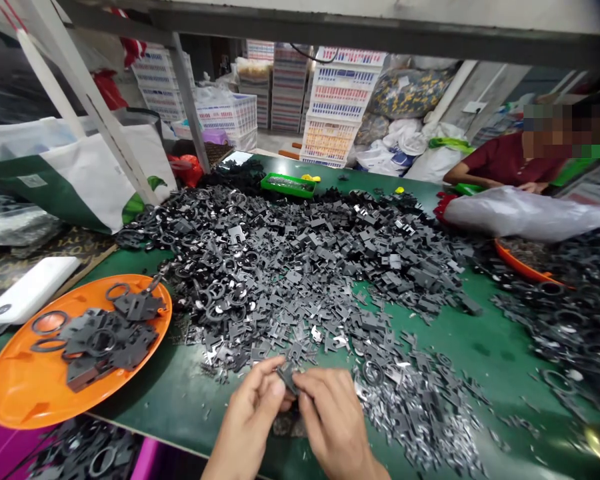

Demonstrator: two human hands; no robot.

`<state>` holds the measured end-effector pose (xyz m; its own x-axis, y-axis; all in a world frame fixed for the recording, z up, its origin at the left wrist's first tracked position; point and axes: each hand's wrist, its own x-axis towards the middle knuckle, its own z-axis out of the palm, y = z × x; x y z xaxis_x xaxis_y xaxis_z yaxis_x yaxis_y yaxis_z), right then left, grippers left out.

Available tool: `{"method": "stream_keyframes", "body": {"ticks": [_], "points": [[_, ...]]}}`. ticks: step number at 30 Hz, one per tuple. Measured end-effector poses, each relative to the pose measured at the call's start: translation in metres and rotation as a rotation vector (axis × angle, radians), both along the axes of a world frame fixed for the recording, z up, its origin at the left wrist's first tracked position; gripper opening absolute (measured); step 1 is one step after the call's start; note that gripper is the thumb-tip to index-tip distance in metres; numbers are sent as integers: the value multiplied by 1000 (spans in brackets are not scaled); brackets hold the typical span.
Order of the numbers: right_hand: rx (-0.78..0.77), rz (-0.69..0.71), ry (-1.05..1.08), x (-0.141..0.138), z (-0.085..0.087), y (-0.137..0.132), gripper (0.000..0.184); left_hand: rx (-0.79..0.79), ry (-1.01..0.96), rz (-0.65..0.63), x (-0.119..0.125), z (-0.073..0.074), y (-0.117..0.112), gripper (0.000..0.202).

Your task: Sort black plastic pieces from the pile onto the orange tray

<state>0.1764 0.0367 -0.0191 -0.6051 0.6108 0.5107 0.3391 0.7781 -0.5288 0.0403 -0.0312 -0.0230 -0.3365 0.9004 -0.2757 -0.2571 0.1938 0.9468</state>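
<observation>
Both hands meet at the near edge of the green table, holding one small dark grey plastic part (pixel 289 379) between them. My left hand (pixel 254 410) pinches its left side with thumb and fingers. The fingers of my right hand (pixel 334 413) close on its right side. Just below the hands sits a dark block (pixel 286 427), mostly hidden by them. Beyond the fingers spreads a large heap of loose grey plastic parts (pixel 300 273), some with rings. To the right of my right hand lies a scatter of small shiny metal pieces (pixel 420 420).
An orange tray (pixel 10 393) with ringed parts stands at left, above a magenta bin (pixel 147 460). A white power bank (pixel 35 287) lies beside it. A green tray (pixel 287 189) stands behind the heap. Another person (pixel 515 160) sits at far right. A shelf beam (pixel 300 30) crosses overhead.
</observation>
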Motion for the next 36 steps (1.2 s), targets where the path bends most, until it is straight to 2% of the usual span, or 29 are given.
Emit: {"method": "stream_keyframes", "body": {"ticks": [2,5,8,11,16,21,25,27,28,31,34,36], "points": [[-92,28,10,2,0,-1,24,5,-72,33,1,-2,2,46],[-449,31,54,4,2,-1,13,-11,-65,35,-1,-4,4,44],[-757,-2,89,6,3,0,13,-9,-8,-15,-2,-5,3,45],[-863,-17,108,7,-1,-2,17,-6,48,-32,-1,-4,1,41],[-871,-28,63,10,-6,-3,19,-10,164,-152,-4,-4,0,34],[-833,-21,-20,15,-3,-1,19,29,296,-227,-7,-1,-3,30],[-795,58,-87,26,2,5,20,62,414,-403,-10,8,2,24],[-768,6,-104,32,5,10,22,69,642,-484,-14,15,16,20],[-746,-41,-103,35,6,13,23,66,801,-487,-17,18,25,18],[-674,-172,-59,41,8,21,25,24,1221,-356,-25,21,59,23],[-626,-219,-19,44,8,24,24,-8,1348,-297,-26,15,88,15],[-608,-227,-18,44,6,24,23,-11,1397,-291,-25,9,97,9]]}}
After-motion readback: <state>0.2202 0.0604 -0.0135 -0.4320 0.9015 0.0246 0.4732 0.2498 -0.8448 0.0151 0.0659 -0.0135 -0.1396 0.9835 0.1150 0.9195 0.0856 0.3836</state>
